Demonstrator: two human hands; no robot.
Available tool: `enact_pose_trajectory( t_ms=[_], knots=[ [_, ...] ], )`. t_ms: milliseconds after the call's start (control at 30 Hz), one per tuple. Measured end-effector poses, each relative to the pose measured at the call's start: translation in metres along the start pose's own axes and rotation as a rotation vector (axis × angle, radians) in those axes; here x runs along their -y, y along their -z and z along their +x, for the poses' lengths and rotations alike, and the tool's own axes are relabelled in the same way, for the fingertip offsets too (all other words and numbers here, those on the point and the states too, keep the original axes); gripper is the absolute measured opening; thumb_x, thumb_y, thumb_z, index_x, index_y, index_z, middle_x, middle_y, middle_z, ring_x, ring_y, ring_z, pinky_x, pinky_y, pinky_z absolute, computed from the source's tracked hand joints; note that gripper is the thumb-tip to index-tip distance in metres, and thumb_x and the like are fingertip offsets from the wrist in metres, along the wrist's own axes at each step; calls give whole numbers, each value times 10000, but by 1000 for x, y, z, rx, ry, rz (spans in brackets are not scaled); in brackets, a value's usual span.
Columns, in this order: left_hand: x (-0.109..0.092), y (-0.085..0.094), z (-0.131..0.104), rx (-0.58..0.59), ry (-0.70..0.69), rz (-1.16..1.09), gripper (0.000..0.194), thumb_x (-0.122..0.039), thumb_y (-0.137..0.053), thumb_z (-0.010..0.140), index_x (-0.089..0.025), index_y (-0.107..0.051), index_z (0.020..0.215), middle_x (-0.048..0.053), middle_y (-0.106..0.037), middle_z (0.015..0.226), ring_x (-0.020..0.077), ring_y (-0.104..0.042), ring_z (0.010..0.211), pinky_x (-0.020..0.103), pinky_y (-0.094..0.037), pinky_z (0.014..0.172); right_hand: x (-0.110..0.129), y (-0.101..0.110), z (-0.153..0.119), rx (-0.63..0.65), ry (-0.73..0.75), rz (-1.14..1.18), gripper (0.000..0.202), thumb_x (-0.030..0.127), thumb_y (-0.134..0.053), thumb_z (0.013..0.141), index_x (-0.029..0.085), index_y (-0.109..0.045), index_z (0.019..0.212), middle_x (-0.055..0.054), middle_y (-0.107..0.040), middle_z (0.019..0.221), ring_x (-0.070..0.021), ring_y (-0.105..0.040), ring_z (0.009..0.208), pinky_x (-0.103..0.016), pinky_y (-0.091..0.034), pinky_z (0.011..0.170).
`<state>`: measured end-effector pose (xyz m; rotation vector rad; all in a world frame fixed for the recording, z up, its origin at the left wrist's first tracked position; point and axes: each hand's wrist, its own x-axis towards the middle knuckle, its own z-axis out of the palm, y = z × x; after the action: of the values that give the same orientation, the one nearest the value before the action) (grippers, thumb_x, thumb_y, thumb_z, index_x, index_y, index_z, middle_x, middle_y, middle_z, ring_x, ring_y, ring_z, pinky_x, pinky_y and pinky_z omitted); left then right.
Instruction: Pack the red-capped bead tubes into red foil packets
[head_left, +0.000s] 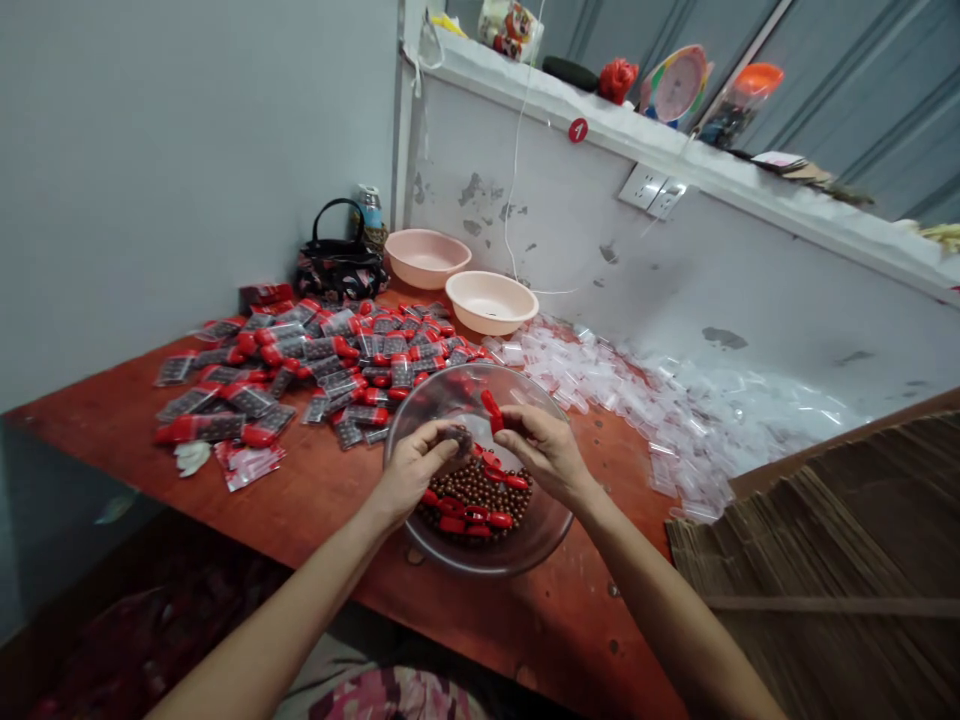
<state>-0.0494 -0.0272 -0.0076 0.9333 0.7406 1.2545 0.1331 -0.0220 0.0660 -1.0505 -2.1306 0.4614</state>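
Note:
My left hand is closed around a small clear container filled with dark balls. A red plastic cap is pinched between the fingers of my right hand, a little apart from the container. Both hands are above a large clear bowl. Brown balls cover the bowl's bottom, and several red caps lie on them.
Filled, red-capped containers are heaped on the red table at left. Empty clear containers spread to the right. Two basins and a black handbag stand at the back. Stacked cardboard is at right.

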Motion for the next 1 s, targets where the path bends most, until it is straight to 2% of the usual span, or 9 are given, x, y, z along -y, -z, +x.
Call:
enact_pose_trajectory(
  t_ms=[67, 167, 233, 467, 633, 800, 900, 1000],
  knots=[
    [1, 2, -1, -47, -97, 167, 267, -314, -592, 738, -184, -616, 971, 55, -646, 947, 208, -591, 893, 362, -454, 837, -3, 2, -1, -19, -33, 5, 177, 290, -553, 819, 187, -603, 955, -34, -627, 830, -150, -574, 754, -252, -440, 697],
    [-1, 3, -1, 12, -171, 441, 258, -311, -543, 768, -195, -622, 985, 61, -644, 989, 221, -573, 943, 349, -426, 866, -6, 4, -4, -18, -56, 37, 193, 291, -544, 824, 190, -599, 979, -34, -627, 840, -149, -573, 757, -256, -443, 695],
    [-2, 1, 0, 49, -190, 509, 257, -305, -511, 788, -200, -613, 999, 57, -644, 997, 216, -574, 947, 340, -421, 866, -6, 4, -5, -22, -60, 53, 208, 287, -542, 827, 189, -590, 1003, -40, -626, 862, -150, -573, 772, -261, -444, 707],
    [6, 2, 4, 78, -132, 364, 283, -319, -520, 787, -179, -578, 1025, 65, -631, 1013, 207, -584, 924, 336, -444, 834, -2, 4, -2, 11, -10, 27, 225, 308, -521, 841, 202, -579, 1031, -47, -635, 889, -156, -581, 789, -268, -449, 719],
    [5, 2, 3, 79, -115, 379, 286, -324, -557, 766, -179, -601, 1009, 62, -636, 991, 209, -574, 930, 335, -434, 848, 0, 5, 4, 53, 72, -83, 211, 281, -537, 834, 191, -579, 1021, -48, -641, 884, -149, -580, 782, -249, -440, 720],
    [3, -1, 2, 54, -3, 142, 322, -351, -582, 745, -166, -577, 1008, 76, -635, 989, 212, -598, 878, 361, -470, 802, 1, 5, 4, 53, 72, -91, 193, 269, -542, 833, 188, -582, 1002, -41, -645, 862, -140, -582, 748, -233, -441, 686],
    [4, 0, 2, 78, -33, 203, 313, -345, -585, 745, -157, -595, 995, 82, -638, 975, 216, -590, 889, 362, -461, 821, 3, 7, 3, 59, 72, -77, 203, 268, -526, 841, 185, -578, 1019, -51, -646, 888, -143, -583, 761, -239, -443, 686],
    [4, 2, 3, 96, -98, 307, 308, -332, -563, 762, -166, -607, 1017, 79, -636, 1003, 218, -575, 918, 364, -444, 848, 7, 14, 5, 165, 121, -75, 265, 262, -508, 843, 191, -547, 1096, -60, -638, 957, -149, -581, 804, -256, -441, 714]
  ],
)
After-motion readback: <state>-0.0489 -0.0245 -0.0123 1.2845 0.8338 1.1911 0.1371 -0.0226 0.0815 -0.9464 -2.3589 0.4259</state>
